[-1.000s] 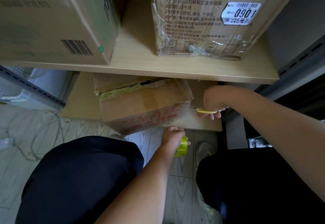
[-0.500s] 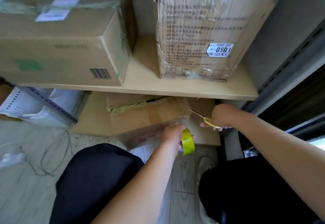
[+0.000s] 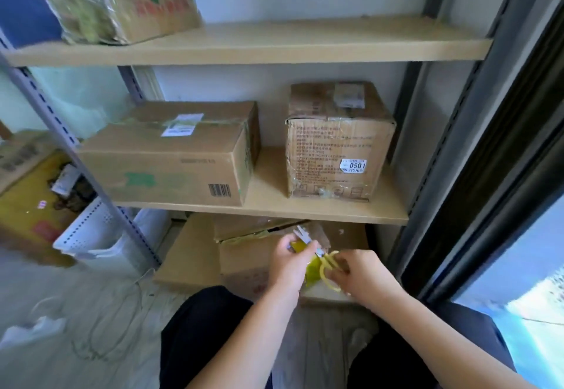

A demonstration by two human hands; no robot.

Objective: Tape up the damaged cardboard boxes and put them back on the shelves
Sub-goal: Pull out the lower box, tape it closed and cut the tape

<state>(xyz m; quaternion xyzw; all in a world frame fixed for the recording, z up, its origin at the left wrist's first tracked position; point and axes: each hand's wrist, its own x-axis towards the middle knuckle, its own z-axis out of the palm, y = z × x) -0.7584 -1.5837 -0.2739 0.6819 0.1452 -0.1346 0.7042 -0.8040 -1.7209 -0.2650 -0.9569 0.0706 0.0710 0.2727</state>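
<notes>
Between both hands (image 3: 288, 262), tape roll (image 3: 312, 271)

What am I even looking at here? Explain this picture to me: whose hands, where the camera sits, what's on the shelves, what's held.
There is no machine: a person wears a camera on the head, looking down at their own hands. The left hand holds a roll of yellow-green tape. The right hand holds yellow-handled scissors, blades pointing toward the tape. Behind them, on the lowest shelf, sits a damaged box. The middle shelf carries a long box and a taller box with a price sticker.
</notes>
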